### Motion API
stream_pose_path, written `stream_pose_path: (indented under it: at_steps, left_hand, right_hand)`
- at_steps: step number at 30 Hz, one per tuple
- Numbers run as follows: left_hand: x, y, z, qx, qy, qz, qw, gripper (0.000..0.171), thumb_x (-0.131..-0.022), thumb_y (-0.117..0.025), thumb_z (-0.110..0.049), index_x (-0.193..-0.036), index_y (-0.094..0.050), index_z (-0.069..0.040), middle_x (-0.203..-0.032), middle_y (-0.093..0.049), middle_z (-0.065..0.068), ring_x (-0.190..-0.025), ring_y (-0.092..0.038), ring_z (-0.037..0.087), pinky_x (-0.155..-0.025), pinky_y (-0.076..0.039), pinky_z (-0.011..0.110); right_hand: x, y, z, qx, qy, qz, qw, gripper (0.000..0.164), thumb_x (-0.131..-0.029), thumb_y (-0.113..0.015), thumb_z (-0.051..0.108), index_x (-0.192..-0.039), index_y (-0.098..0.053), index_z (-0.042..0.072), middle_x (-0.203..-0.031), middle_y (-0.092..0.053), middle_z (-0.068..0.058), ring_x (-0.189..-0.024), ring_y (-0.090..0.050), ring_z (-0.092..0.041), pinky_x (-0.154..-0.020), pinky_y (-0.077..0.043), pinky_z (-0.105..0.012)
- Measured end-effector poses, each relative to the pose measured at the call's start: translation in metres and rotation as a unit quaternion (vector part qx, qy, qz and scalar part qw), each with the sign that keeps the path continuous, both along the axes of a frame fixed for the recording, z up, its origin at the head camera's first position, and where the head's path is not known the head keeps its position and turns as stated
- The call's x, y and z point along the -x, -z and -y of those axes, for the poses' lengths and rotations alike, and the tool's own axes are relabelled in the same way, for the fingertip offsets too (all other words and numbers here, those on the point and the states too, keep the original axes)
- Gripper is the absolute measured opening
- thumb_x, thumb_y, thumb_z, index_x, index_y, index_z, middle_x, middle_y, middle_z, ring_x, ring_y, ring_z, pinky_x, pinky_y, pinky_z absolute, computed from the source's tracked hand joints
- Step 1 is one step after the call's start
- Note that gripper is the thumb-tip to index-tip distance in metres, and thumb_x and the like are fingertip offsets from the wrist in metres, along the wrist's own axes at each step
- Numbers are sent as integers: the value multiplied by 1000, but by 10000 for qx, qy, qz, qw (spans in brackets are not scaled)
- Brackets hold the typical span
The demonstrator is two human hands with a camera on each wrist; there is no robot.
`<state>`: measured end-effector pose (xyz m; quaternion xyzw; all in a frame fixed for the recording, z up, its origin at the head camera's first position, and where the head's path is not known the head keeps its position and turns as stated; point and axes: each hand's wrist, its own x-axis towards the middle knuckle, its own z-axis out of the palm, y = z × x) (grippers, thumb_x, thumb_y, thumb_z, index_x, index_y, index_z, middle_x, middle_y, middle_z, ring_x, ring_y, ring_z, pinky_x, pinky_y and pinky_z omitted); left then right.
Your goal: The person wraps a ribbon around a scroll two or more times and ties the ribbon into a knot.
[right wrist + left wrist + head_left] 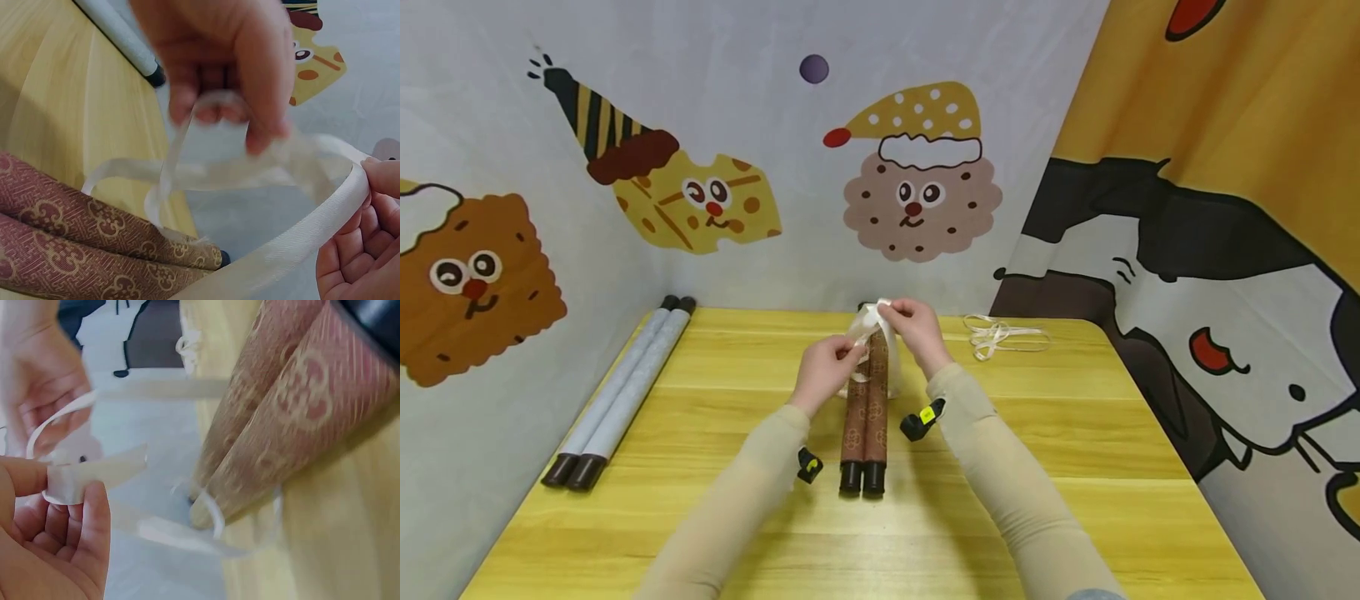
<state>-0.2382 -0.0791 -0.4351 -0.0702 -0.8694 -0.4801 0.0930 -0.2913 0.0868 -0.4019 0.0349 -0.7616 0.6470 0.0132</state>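
Note:
Two brown patterned scrolls (866,425) with black end caps lie side by side on the table, pointing away from me. A cream ribbon (868,319) is held in loops above their far part; the left wrist view shows the ribbon (165,531) hanging beside the scrolls. My left hand (827,375) pinches the ribbon between thumb and fingers, left of the scrolls. Further back, my right hand (919,332) pinches another part of it, seen stretched as a ribbon band (312,231) in the right wrist view. Whether the ribbon passes fully beneath the scrolls is hidden.
Two light grey scrolls (632,383) with dark caps lie along the left side of the wooden table (760,533). A loose bundle of cream ribbon (1000,337) rests at the back right. A cartoon-printed cloth (805,208) stands behind the table.

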Motion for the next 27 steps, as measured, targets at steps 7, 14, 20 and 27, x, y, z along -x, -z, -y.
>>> stream_pose_path:
  at_steps: [7,14,20,27]
  left_hand:
    - [-6,-15,14,155,144,-167,9996,17,-95,-67,-18,-83,-70,-7,-68,-60,1,-58,-48,14,-54,-40,29]
    - [-9,-14,17,16,193,-74,9998,15,-94,-69,-17,-87,-72,-4,-73,-64,2,-63,-52,14,-57,-44,28]
    - [-12,-18,23,-180,315,77,9993,18,-95,-68,-21,-91,-73,-4,-76,-65,3,-64,-55,16,-57,-46,29]
    - [-13,-19,31,-144,567,380,9976,20,-96,-66,-21,-88,-71,-4,-69,-61,2,-58,-53,16,-52,-46,29]
  right_hand:
    - [2,5,-2,-33,134,37,9999,24,-94,-69,18,-101,-68,-5,-93,-64,-7,-85,-56,-16,-84,-51,-35]
    - [0,6,-1,61,148,15,9999,24,-94,-69,19,-100,-68,-4,-92,-63,-7,-85,-56,-16,-85,-51,-37]
    - [0,8,-4,-21,209,47,9998,22,-94,-69,20,-97,-68,-3,-89,-62,-5,-83,-55,-15,-78,-48,-31]
    - [-4,19,-9,-347,202,127,9991,23,-94,-70,21,-96,-69,-2,-90,-63,-6,-81,-53,-16,-73,-47,-29]
